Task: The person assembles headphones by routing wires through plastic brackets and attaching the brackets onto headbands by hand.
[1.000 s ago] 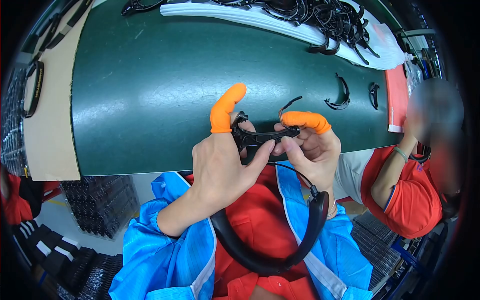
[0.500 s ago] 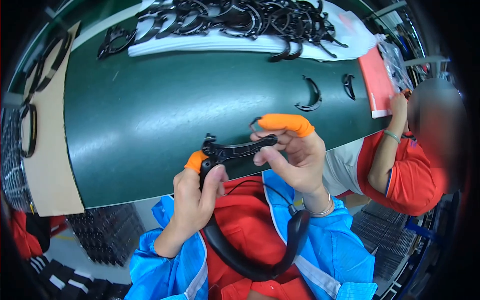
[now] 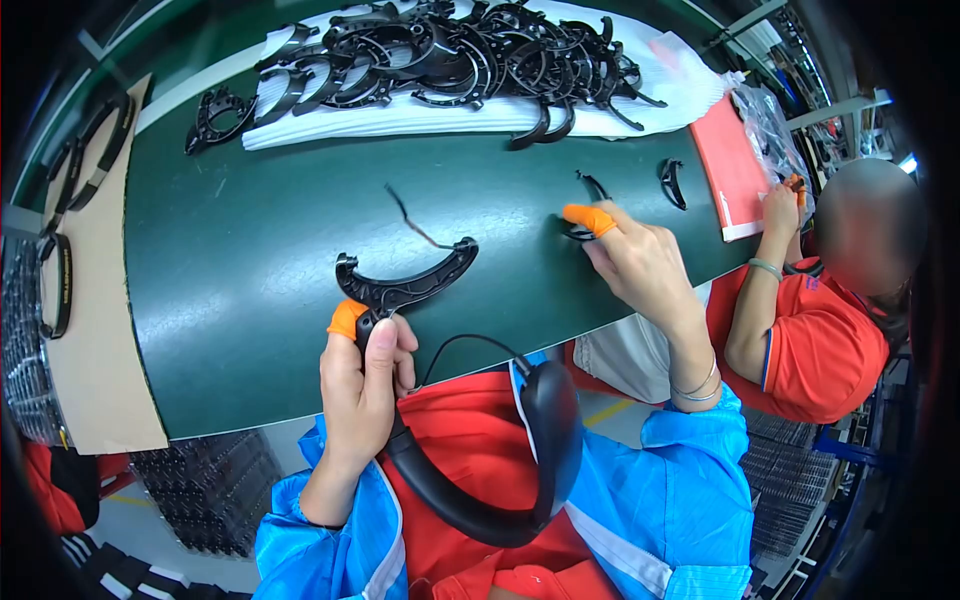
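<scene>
1. I see piled parts (image 3: 480,60) on sheets (image 3: 685,95), far side of the table (image 3: 240,240).
2. Headbands (image 3: 66,285) lie along cardboard (image 3: 100,360) at left.
3. Beyond the right hand (image 3: 640,262) lies one loose part (image 3: 670,185); rightward, a co-worker (image 3: 810,340).

I get plain black on the headband (image 3: 460,505) and the curved frame (image 3: 410,288) through my feed, against a dark green table (image 3: 270,210). I pick out bright orange finger covers (image 3: 346,319), a red shirt (image 3: 450,435) and a blue jacket (image 3: 650,500) with a pale grey stripe (image 3: 615,550). My camera also shows tan cardboard (image 3: 95,370), white padding (image 3: 685,95) and a salmon-red sheet (image 3: 722,170).
</scene>
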Tool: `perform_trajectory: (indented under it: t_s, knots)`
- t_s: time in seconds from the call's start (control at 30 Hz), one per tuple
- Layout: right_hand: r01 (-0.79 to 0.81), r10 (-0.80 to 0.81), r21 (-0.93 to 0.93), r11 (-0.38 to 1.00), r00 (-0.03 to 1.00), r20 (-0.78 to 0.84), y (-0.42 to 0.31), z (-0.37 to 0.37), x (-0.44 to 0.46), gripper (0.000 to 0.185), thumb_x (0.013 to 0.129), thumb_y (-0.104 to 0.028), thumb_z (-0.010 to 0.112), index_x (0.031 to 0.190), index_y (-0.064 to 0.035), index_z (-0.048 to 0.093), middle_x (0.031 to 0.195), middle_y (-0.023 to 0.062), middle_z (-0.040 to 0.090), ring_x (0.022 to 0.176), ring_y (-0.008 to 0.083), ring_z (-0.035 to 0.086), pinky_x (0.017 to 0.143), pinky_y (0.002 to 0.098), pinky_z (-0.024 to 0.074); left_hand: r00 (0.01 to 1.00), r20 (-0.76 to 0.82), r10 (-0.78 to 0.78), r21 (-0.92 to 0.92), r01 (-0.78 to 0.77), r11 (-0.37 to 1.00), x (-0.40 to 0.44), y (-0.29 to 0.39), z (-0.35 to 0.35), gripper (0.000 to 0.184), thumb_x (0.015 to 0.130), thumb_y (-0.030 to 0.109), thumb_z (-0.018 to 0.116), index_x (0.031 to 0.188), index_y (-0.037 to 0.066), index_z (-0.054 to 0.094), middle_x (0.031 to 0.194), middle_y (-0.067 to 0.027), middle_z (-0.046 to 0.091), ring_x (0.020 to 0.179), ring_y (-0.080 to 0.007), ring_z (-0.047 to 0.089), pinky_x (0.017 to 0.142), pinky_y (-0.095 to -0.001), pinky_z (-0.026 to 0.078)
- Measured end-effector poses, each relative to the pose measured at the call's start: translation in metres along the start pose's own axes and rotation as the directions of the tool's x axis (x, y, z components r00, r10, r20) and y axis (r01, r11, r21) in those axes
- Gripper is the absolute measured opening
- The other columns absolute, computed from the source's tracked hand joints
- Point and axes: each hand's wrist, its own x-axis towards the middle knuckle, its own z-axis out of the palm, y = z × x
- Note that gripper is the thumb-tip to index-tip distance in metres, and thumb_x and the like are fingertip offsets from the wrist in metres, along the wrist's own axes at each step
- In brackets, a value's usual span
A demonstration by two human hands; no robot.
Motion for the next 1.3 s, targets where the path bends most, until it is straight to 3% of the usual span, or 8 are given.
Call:
perform_trajectory:
  t_s: [0.23, 0.33, 0.63, 0.7, 0.77, 0.83, 0.97, 1.3]
  knots:
    - [0.177, -0.183, -0.047, 0.983, 0.952, -0.244, 0.001, 0.01, 0.01, 0.022, 0.062, 0.003, 0.06, 0.083, -0.0015, 0.055, 0.085, 0.0079, 0.058, 0.049, 0.0198, 0.053, 0.046, 0.0275, 0.0426, 0.988, 0.094, -0.123, -0.058, 0.129, 0.99, -0.002, 0.003, -0.003, 0.025, 0.09, 0.02, 0.037, 0.076, 0.0, 0.044, 0.048, -0.0024, 0.045, 0.041, -0.006, 0.041, 0.039, -0.0189, 0.033]
    - [0.152, -0.141, 0.004, 0.988, 0.925, -0.353, 0.001, 0.004, 0.012, 0.026, 0.061, 0.008, 0.063, 0.085, -0.0006, 0.056, 0.081, 0.0076, 0.06, 0.043, 0.01, 0.045, 0.041, 0.02, 0.037, 0.985, 0.13, -0.115, -0.068, 0.125, 0.99, -0.002, 0.005, -0.004, 0.026, 0.09, 0.022, 0.038, 0.076, 0.001, 0.043, 0.047, -0.0016, 0.044, 0.041, -0.0056, 0.043, 0.04, -0.0189, 0.034]
    - [-0.016, 0.051, 0.08, 0.997, 0.891, -0.452, -0.009, -0.008, 0.022, 0.02, 0.065, 0.005, 0.065, 0.084, -0.0005, 0.06, 0.081, 0.0061, 0.06, 0.043, 0.0059, 0.044, 0.039, 0.018, 0.0331, 0.982, 0.159, -0.106, -0.043, 0.114, 0.993, -0.007, 0.006, -0.004, 0.029, 0.092, 0.025, 0.032, 0.08, 0.001, 0.042, 0.052, -0.003, 0.047, 0.045, -0.0056, 0.042, 0.043, -0.0178, 0.035]
    - [-0.048, 0.19, 0.27, 0.962, 0.826, -0.531, -0.018, -0.013, 0.027, 0.02, 0.066, 0.006, 0.064, 0.085, -0.0008, 0.061, 0.083, 0.0063, 0.059, 0.045, 0.0039, 0.043, 0.04, 0.0162, 0.0323, 0.98, 0.154, -0.127, -0.063, 0.138, 0.988, -0.007, 0.006, -0.003, 0.029, 0.092, 0.025, 0.032, 0.08, 0.001, 0.042, 0.052, -0.0029, 0.047, 0.045, -0.0056, 0.041, 0.044, -0.0181, 0.035]
    - [-0.003, 0.128, 0.223, 0.975, 0.825, -0.55, -0.017, -0.017, 0.025, 0.021, 0.067, 0.007, 0.064, 0.086, 0.0, 0.06, 0.085, 0.0049, 0.058, 0.047, 0.0013, 0.041, 0.04, 0.0143, 0.03, 0.978, 0.163, -0.134, -0.066, 0.146, 0.987, -0.007, 0.004, -0.005, 0.029, 0.092, 0.026, 0.031, 0.08, 0.001, 0.041, 0.052, -0.003, 0.046, 0.045, -0.0057, 0.041, 0.044, -0.0182, 0.035]
    - [-0.115, 0.417, 0.588, 0.801, 0.812, -0.409, -0.024, -0.021, 0.019, 0.021, 0.067, 0.006, 0.065, 0.088, 0.0016, 0.059, 0.078, 0.0027, 0.058, 0.047, 0.0002, 0.039, 0.039, 0.0137, 0.0274, 0.974, 0.175, -0.142, -0.067, 0.155, 0.986, -0.007, 0.003, -0.006, 0.03, 0.092, 0.026, 0.031, 0.08, 0.001, 0.041, 0.052, -0.003, 0.046, 0.045, -0.0057, 0.041, 0.044, -0.0184, 0.035]
    - [-0.062, 0.485, 0.888, 0.456, 0.854, -0.189, -0.045, -0.026, 0.017, 0.021, 0.07, 0.002, 0.064, 0.09, 0.0021, 0.057, 0.065, 0.002, 0.058, 0.047, 0.0, 0.041, 0.039, 0.0123, 0.0274, 0.973, 0.175, -0.148, -0.068, 0.162, 0.984, -0.006, 0.0, -0.007, 0.031, 0.091, 0.028, 0.032, 0.079, 0.001, 0.04, 0.051, -0.0035, 0.046, 0.043, -0.0069, 0.043, 0.043, -0.0195, 0.036]
    - [0.009, 0.59, 0.993, 0.12, 0.803, -0.078, -0.1, 0.018, 0.019, 0.019, 0.069, 0.0, 0.066, 0.086, 0.0008, 0.056, 0.064, 0.002, 0.057, 0.049, 0.0012, 0.045, 0.041, 0.0123, 0.0315, 0.985, 0.14, -0.101, -0.169, 0.124, 0.978, -0.009, -0.001, 0.001, 0.028, 0.092, 0.026, 0.031, 0.086, 0.0, 0.038, 0.054, -0.003, 0.043, 0.046, -0.0074, 0.045, 0.043, -0.0205, 0.038]
